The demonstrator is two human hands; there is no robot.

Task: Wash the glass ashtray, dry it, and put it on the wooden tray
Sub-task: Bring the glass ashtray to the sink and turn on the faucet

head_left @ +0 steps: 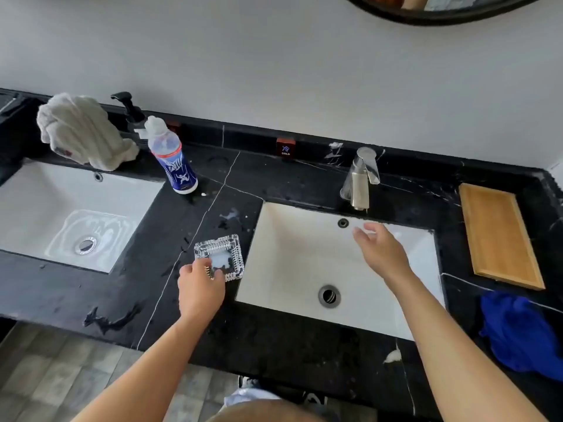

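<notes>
A square cut-glass ashtray (220, 254) rests on the black marble counter just left of the right sink (292, 248), with white foam in its bowl. My left hand (199, 289) grips its near left corner. My right hand (380, 251) hovers open over the right sink, fingers spread, a little below the steel faucet (361, 181). The wooden tray (499, 236) lies empty on the counter at the far right. A crumpled blue cloth (521, 333) sits on the counter in front of the tray.
A second sink (39, 205) with soapy residue is on the left. Behind it lie a crumpled white towel (82, 132), a black pump dispenser (129, 109) and a blue-labelled bottle (172, 156). Water patches dot the counter (195, 208). A mirror hangs above.
</notes>
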